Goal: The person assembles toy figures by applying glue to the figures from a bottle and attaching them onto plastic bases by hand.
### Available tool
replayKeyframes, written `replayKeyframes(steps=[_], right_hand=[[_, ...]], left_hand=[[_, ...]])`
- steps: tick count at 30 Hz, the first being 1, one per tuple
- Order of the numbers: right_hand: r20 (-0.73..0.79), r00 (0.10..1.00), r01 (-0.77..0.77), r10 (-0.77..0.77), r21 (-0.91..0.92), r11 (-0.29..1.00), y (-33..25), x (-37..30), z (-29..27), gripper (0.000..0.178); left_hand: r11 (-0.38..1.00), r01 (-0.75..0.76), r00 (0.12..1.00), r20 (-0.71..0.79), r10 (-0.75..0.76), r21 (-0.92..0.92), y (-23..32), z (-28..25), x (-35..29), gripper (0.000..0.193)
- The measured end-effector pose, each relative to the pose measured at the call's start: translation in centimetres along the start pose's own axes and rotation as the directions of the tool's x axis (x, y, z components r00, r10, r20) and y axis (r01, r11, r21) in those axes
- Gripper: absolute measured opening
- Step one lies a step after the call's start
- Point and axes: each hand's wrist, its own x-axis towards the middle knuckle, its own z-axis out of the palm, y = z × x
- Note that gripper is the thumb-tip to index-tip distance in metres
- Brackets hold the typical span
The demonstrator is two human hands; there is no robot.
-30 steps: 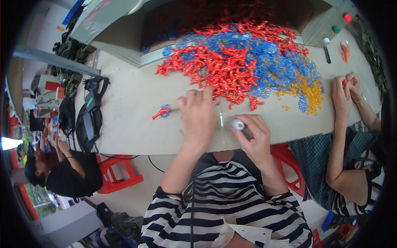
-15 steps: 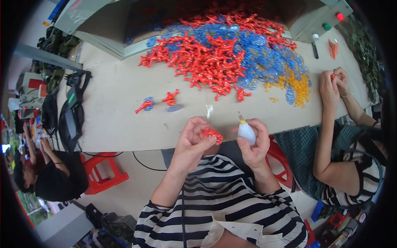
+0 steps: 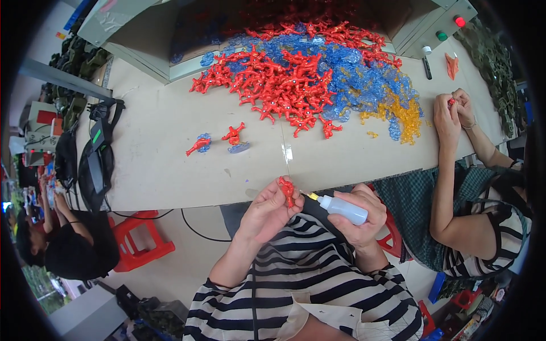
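Observation:
Between the thumb and fingers of my left hand [image 3: 263,211] is a small red toy figure [image 3: 286,192], held upright above the table's front edge. My right hand [image 3: 364,215] is wrapped round a pale squeeze bottle [image 3: 344,209] with a yellow collar and thin nozzle. The bottle lies tilted nearly flat, its nozzle tip close to the figure; I cannot tell whether they touch. Beyond my hands, two red figures, one [image 3: 233,133] beside a clear blue piece [image 3: 239,148] and another [image 3: 197,146] lying over a blue piece, rest on the table.
A big heap of red figures [image 3: 284,85], clear blue pieces [image 3: 364,74] and yellow pieces [image 3: 406,119] spills from a grey machine opening [image 3: 170,71]. A marker [image 3: 427,63] lies at the right. A co-worker's hands [image 3: 452,113] hold a small red thing there. Black straps [image 3: 98,153] lie left.
My left hand has turned the red figure upright. The squeeze bottle has tipped from upright to nearly flat, its nozzle now pointing left at the figure.

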Motion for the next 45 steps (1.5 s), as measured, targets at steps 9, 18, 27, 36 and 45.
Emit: replayKeyframes(steps=[9,18,27,36,45], right_hand=[[0.016,1.0,0.007,-0.008,0.002,1.0,0.31,0.25,0.71,0.037],[0.014,1.0,-0.017,0.017,0.008,1.0,0.04,0.2,0.45,0.035],[0.009,1.0,-0.011,0.011,0.014,1.0,0.06,0.26,0.26,0.035],[0.014,0.998,-0.058,0.057,0.037,0.998,-0.35,0.1,0.08,0.031],[0.058,0.996,-0.071,0.068,0.043,0.997,-0.42,0.33,-0.08,0.031]], left_hand=[[1.0,0.004,1.0,-0.006,-0.004,-0.009,0.0,-0.14,0.12,0.02],[1.0,-0.003,1.0,-0.013,0.003,0.006,-0.1,-0.25,0.14,0.024],[1.0,-0.003,1.0,-0.027,0.003,0.021,-0.13,-0.29,0.05,0.029],[0.999,0.004,1.0,-0.004,-0.004,0.033,-0.45,-0.8,0.18,0.031],[0.993,-0.01,0.998,-0.055,0.016,0.118,-0.58,-0.49,0.14,0.032]])
